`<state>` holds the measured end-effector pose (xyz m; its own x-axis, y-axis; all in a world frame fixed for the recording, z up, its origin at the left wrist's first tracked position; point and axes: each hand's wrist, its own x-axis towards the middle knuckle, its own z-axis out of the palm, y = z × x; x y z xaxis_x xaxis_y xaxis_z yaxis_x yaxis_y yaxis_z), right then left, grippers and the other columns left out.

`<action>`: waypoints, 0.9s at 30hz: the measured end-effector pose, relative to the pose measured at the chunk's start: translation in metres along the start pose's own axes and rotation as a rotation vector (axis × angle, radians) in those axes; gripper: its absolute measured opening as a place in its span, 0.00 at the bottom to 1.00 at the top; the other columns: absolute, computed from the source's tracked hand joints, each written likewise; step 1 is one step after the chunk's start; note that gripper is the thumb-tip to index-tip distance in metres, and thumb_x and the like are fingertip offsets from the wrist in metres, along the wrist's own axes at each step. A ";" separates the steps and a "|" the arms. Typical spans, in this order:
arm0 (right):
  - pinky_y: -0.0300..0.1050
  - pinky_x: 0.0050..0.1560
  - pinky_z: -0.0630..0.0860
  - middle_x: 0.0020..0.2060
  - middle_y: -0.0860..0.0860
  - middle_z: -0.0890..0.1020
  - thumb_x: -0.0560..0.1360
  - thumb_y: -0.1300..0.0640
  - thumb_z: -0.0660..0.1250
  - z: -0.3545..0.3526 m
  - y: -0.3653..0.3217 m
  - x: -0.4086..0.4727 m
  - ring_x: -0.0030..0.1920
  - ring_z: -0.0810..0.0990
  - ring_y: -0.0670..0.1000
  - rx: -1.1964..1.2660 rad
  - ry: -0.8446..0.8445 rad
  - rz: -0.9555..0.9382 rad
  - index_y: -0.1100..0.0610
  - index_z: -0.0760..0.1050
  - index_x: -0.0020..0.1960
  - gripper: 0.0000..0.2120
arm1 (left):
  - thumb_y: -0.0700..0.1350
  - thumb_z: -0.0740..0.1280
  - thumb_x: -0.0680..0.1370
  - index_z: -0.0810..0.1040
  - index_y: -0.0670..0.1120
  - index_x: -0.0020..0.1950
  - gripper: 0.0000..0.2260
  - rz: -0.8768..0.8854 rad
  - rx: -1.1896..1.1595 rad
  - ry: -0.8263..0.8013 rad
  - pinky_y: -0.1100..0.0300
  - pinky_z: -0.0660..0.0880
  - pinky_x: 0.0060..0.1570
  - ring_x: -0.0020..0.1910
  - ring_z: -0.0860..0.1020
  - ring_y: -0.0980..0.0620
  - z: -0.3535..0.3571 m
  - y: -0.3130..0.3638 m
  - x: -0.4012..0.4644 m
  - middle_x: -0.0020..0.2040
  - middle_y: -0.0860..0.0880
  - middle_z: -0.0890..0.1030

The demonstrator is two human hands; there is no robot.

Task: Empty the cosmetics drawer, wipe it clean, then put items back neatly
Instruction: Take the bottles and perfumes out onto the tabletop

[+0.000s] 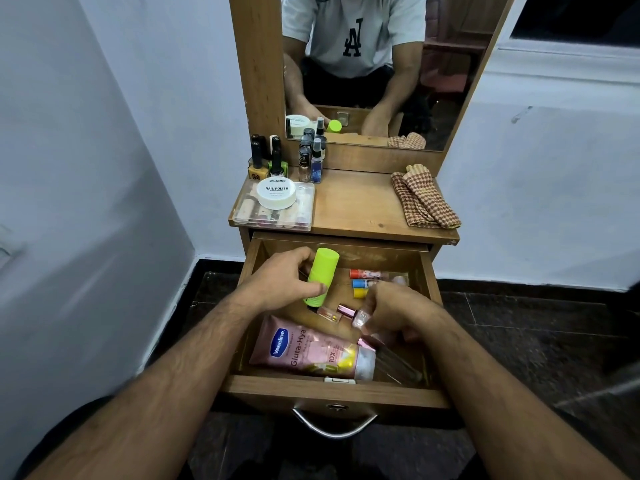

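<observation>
While emptying open wooden drawer (427, 282): left hand (277, 278) grips lime-green plastic bottle (320, 275), right hand (391, 311) pinches small pink-capped glass bottle (356, 315), lifting toward counter (353, 202).

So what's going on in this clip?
A person is emptying an open wooden drawer. The left hand grips a lime-green cylindrical bottle; the right hand holds a small clear bottle with a pink cap. A pink Vaseline tube remains inside. Nail polishes already stand on the tabletop.
</observation>
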<state>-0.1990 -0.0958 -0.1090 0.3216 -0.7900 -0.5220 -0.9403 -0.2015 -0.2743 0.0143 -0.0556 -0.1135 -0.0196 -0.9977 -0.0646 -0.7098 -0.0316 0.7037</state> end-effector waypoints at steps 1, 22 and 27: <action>0.51 0.57 0.79 0.47 0.49 0.70 0.73 0.56 0.73 0.000 0.001 0.000 0.52 0.76 0.51 0.016 -0.011 -0.002 0.52 0.76 0.56 0.12 | 0.48 0.76 0.70 0.76 0.52 0.52 0.14 -0.001 0.004 -0.003 0.62 0.69 0.38 0.39 0.75 0.57 0.000 0.000 0.000 0.45 0.55 0.80; 0.44 0.35 0.80 0.43 0.55 0.81 0.74 0.63 0.74 -0.019 0.022 0.001 0.36 0.83 0.50 0.579 0.128 -0.305 0.47 0.69 0.61 0.22 | 0.41 0.75 0.73 0.78 0.49 0.60 0.17 0.027 -0.372 0.048 0.63 0.77 0.54 0.51 0.81 0.55 0.000 0.011 -0.004 0.52 0.51 0.83; 0.45 0.36 0.81 0.43 0.58 0.80 0.77 0.63 0.69 -0.014 0.014 0.000 0.38 0.85 0.54 0.594 0.131 -0.426 0.35 0.54 0.77 0.40 | 0.41 0.74 0.74 0.77 0.48 0.62 0.17 0.040 -0.419 0.029 0.63 0.78 0.54 0.52 0.81 0.55 0.000 0.013 -0.006 0.53 0.50 0.83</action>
<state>-0.2141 -0.1067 -0.1015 0.5941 -0.7835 -0.1822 -0.5066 -0.1884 -0.8413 0.0050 -0.0501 -0.1039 -0.0177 -0.9997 -0.0155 -0.3609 -0.0081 0.9326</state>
